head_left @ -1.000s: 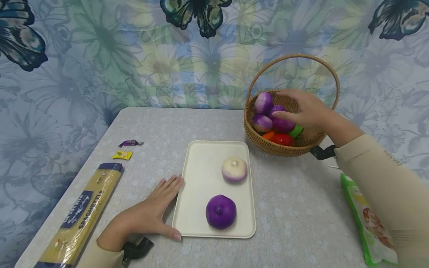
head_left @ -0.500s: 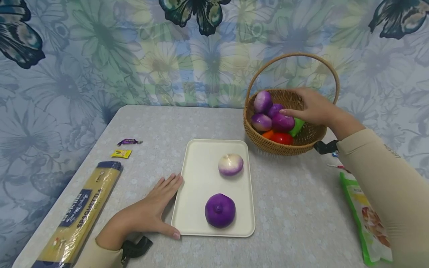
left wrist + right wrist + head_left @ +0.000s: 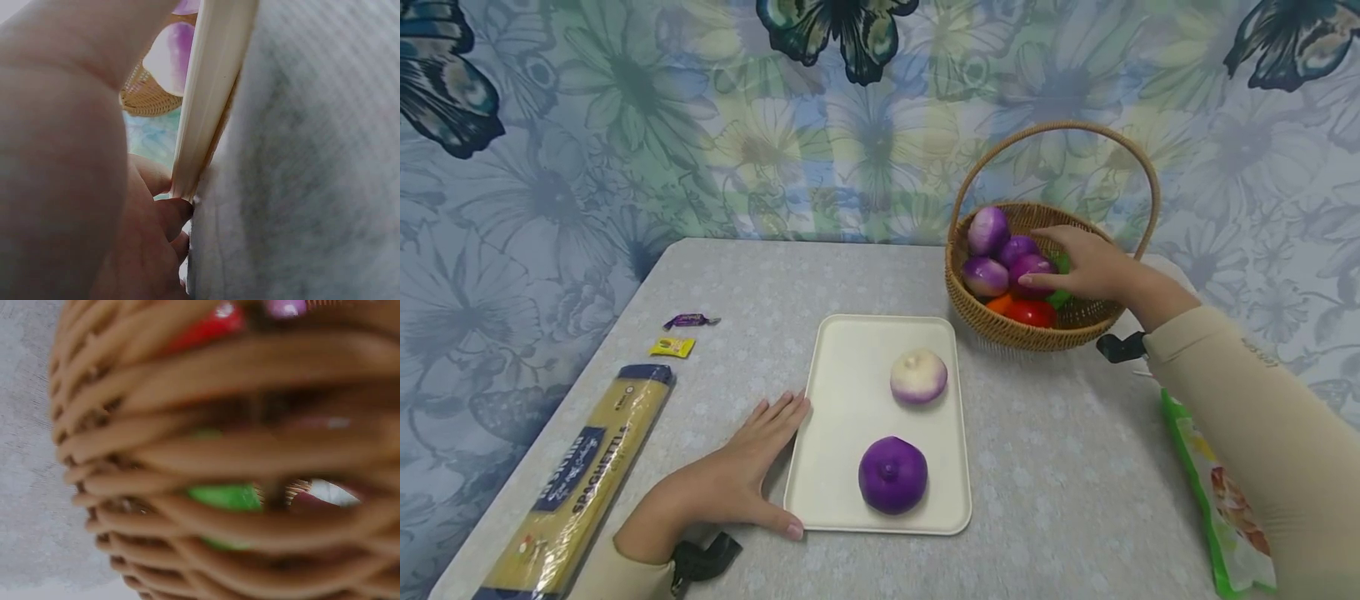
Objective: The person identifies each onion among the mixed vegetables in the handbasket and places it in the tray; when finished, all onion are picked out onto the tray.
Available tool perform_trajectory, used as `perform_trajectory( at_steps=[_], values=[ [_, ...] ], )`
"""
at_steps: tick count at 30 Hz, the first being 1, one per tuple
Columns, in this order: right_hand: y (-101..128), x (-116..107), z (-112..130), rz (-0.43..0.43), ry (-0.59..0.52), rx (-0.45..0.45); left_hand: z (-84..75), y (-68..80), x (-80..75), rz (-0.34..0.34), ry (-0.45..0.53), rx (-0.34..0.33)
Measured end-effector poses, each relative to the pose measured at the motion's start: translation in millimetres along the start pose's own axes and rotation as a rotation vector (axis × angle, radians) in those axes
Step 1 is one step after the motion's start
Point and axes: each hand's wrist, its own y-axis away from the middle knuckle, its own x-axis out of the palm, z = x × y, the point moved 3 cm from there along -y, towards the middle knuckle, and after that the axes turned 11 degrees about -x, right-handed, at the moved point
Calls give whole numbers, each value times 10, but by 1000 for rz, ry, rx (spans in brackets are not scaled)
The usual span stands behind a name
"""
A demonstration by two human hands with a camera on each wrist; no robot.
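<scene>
My left hand lies with fingers spread at the left edge of a cream tray, fingertips and thumb touching its rim. On the tray sit a white-and-purple onion and a deep purple round vegetable. At the back right, my right hand reaches into a wicker basket. Its thumb lies across the front of a purple onion, while the other fingers extend behind it. Several more purple onions fill the basket's left side. The right wrist view shows basket weave hiding the hand.
A spaghetti pack lies along the left side, below a yellow candy and a purple candy. A green-edged bag is at the right, partly under the forearm. Red and orange items sit low in the basket.
My right hand drew back slightly to the right, then came down and left over the purple onion. The white-and-purple onion rocked on the tray. My left hand stays put.
</scene>
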Motion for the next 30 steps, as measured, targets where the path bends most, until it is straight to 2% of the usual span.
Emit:
perform_trajectory(
  at_steps=[11, 30],
  values=[
    [14, 166, -34, 39, -8, -13, -11, 11, 1, -7, -3, -2],
    [3, 239, -1, 8, 28, -62, 6, 13, 24, -11, -8, -4]
  ],
)
